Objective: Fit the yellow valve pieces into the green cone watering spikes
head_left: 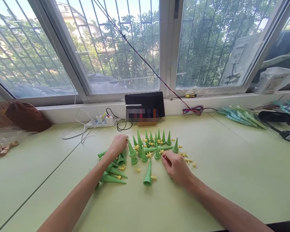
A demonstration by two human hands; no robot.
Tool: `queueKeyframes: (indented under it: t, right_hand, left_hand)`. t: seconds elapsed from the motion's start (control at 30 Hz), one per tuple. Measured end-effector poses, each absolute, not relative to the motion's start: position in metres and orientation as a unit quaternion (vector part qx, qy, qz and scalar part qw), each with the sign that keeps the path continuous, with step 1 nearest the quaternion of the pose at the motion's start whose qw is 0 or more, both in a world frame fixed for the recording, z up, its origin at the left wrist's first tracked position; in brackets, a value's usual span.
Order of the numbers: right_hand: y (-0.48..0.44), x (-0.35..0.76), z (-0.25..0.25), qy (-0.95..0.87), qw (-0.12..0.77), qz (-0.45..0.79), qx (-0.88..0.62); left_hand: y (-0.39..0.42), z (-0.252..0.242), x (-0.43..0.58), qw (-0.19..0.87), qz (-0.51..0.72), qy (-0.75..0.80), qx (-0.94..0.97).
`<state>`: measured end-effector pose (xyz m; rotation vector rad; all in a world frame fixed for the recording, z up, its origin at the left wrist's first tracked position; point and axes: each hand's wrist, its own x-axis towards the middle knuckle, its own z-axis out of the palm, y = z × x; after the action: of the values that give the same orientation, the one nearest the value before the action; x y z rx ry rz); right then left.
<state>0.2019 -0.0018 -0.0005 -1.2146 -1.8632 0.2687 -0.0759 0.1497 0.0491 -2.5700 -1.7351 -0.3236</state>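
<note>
Several green plastic spikes (157, 152) stand upright on their wide ends in a cluster at the middle of the table. Small yellow plastic fittings (137, 170) lie among and around them. My left hand (119, 144) is closed at the cluster's left edge, close to a standing spike (131, 148); what its fingers hold is hidden. My right hand (177, 166) is closed in a pinch at the right side, close to a yellow fitting (161, 151); I cannot make out what is between the fingertips. In front, one spike (148, 175) lies with its open end towards me, beside a yellow fitting (154, 177).
More green spikes (113, 179) lie in a pile under and beside my left forearm. Behind the cluster stands a dark tablet (145, 104). A power strip (100, 122) with cables sits at back left; bagged green items (241, 116) and a black strap (276, 120) lie at right.
</note>
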Motion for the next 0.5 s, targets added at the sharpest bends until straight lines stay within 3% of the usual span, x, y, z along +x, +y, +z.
queueKeyframes:
  t: [0.17,0.23,0.3,0.37,0.5]
  right_hand:
    - [-0.002,0.2,0.002,-0.743,0.45,0.12,-0.481]
    - [-0.003,0.199,0.002,-0.741,0.46,0.12,-0.474]
    - [-0.005,0.196,0.002,-0.742,0.47,0.122,-0.462]
    - [-0.008,0.193,0.002,-0.745,0.478,0.135,-0.444]
    - [-0.014,0.19,0.003,-0.749,0.481,0.18,-0.418]
  left_hand:
    - [0.12,0.082,-0.096,0.096,-0.213,-0.567,-0.79]
    - [0.094,0.095,-0.099,0.195,-0.387,-0.51,-0.743]
    - [0.064,0.105,-0.095,0.268,-0.468,-0.439,-0.719]
    - [0.037,0.106,-0.083,0.296,-0.49,-0.358,-0.738]
    - [0.011,0.085,-0.051,0.206,-0.415,-0.205,-0.862]
